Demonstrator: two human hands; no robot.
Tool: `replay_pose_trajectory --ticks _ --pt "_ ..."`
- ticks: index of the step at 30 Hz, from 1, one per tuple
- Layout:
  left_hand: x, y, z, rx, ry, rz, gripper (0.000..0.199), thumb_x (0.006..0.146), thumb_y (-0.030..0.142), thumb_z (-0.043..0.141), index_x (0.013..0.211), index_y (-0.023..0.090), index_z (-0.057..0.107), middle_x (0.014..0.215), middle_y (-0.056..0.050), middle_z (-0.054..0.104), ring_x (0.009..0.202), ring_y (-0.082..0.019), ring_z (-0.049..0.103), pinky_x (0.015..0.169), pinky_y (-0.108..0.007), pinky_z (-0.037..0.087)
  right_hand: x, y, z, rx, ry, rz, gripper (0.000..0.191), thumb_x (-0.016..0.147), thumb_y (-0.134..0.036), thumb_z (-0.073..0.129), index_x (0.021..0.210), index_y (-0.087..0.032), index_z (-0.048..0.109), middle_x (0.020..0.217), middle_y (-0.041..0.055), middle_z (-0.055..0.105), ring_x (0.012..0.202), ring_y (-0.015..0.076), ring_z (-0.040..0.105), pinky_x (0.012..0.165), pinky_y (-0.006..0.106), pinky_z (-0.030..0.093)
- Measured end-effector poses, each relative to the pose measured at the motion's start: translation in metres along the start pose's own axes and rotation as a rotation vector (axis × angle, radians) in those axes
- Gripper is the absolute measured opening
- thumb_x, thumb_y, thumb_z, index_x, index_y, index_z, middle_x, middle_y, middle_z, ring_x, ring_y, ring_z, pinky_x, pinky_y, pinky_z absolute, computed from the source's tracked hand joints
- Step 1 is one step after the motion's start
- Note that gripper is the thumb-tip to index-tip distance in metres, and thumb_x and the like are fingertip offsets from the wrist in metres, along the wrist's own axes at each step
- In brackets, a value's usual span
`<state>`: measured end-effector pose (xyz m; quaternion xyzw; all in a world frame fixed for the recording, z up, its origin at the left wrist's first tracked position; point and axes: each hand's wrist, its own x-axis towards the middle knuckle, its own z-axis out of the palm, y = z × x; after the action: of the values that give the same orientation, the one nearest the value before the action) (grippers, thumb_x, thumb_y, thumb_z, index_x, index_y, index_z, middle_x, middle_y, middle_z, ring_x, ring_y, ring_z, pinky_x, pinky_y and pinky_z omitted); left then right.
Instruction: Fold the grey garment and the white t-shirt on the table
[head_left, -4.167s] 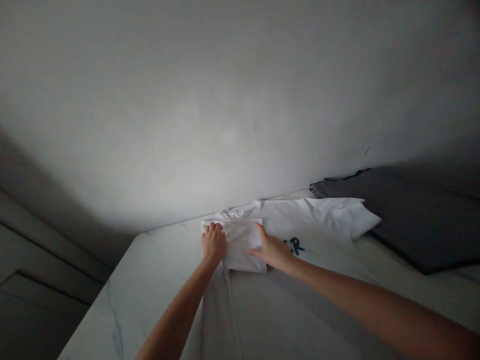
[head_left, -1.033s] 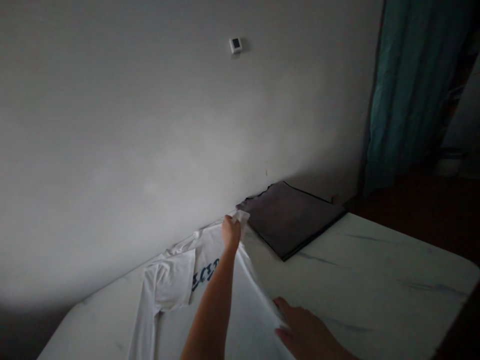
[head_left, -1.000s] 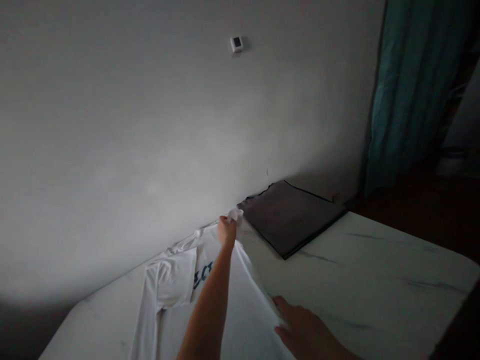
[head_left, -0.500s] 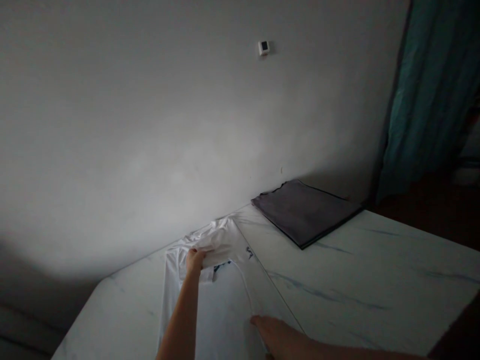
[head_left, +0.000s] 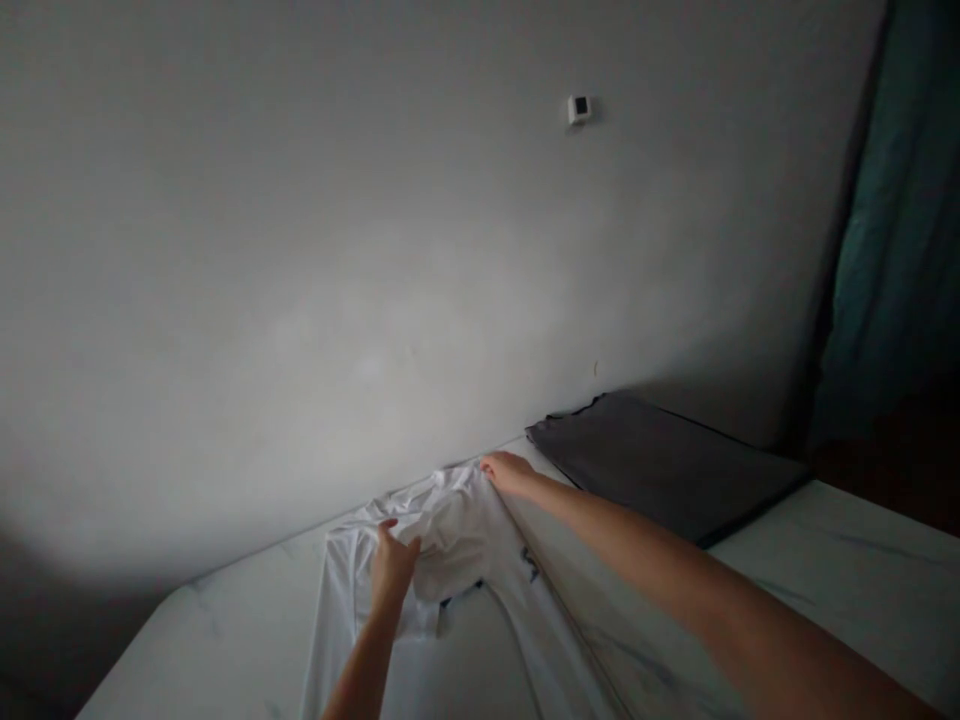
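Bare left hand point(head_left: 393, 573) low and forward, fingers spread; bare right hand point(head_left: 508, 473) outstretched farther ahead, palm down.

The head-worn camera looks forward and down from above the person's arms, close over the left hand point(head_left: 393, 575) and right hand point(head_left: 508, 473), across a white marble-patterned table point(head_left: 847, 560) toward the wall point(head_left: 300, 250) behind it.

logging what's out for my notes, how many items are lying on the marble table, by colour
White long-sleeved shirt: 1
Folded dark grey cloth: 1
Total on the marble-patterned table: 2
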<state>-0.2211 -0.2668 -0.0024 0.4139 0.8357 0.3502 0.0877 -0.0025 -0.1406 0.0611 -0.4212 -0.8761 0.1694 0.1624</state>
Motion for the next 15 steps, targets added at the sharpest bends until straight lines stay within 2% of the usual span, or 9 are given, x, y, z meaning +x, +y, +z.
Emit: replay_pose_trajectory --ticks 3,6,10,13,15 --pt "-0.005 0.000 0.003 -0.026 -0.043 0.066 0.028 0.075 0.023 0.048 0.103 0.021 0.053 0.054 0.008 0.044 0.057 -0.020 0.056 0.057 -0.027 0.039 0.046 0.012 0.011 0.005 0.015 -0.048 0.033 0.085 -0.005 0.049 0.109 -0.014 0.070 0.120 0.0078 0.067 0.111 0.0217 0.060 0.089 0.023 0.043" --pt "-0.010 0.000 0.003 -0.083 -0.051 0.103 0.024 0.075 0.019 0.044 0.095 0.022 0.054 0.055 0.007 0.043 0.056 -0.017 0.053 0.056 -0.026 0.038 0.075 0.020 0.025 0.016 -0.079 -0.109 0.026 0.084 -0.005 0.054 0.100 -0.015 0.072 0.111 0.0046 0.071 0.106 0.0207 0.062 0.086 0.021 0.044" --pt "-0.014 -0.005 0.000 -0.099 -0.022 0.124 0.025 0.077 0.019 0.040 0.096 0.024 0.055 0.062 0.005 0.051 0.057 -0.016 0.053 0.057 -0.026 0.040 0.095 0.030 0.037 0.012 -0.207 -0.147 0.020 0.094 -0.018 0.052 0.099 -0.009 0.069 0.103 0.0036 0.069 0.098 0.0192 0.063 0.087 0.028 0.047" --pt "-0.016 -0.011 -0.002 -0.080 0.010 0.157 0.025 0.078 0.022 0.042 0.097 0.024 0.057 0.069 0.002 0.059 0.060 -0.017 0.056 0.059 -0.027 0.042 0.103 0.036 0.041 0.012 -0.256 -0.174 0.027 0.097 -0.033 0.052 0.104 -0.011 0.065 0.107 0.0028 0.065 0.097 0.0210 0.063 0.085 0.037 0.052" --pt "-0.016 -0.015 -0.004 -0.075 0.027 0.162 0.024 0.077 0.023 0.043 0.096 0.024 0.058 0.072 0.001 0.061 0.061 -0.018 0.056 0.059 -0.028 0.043 0.106 0.038 0.044 0.017 -0.264 -0.190 0.026 0.096 -0.033 0.054 0.104 -0.011 0.065 0.107 0.0029 0.065 0.098 0.0215 0.063 0.085 0.039 0.052"
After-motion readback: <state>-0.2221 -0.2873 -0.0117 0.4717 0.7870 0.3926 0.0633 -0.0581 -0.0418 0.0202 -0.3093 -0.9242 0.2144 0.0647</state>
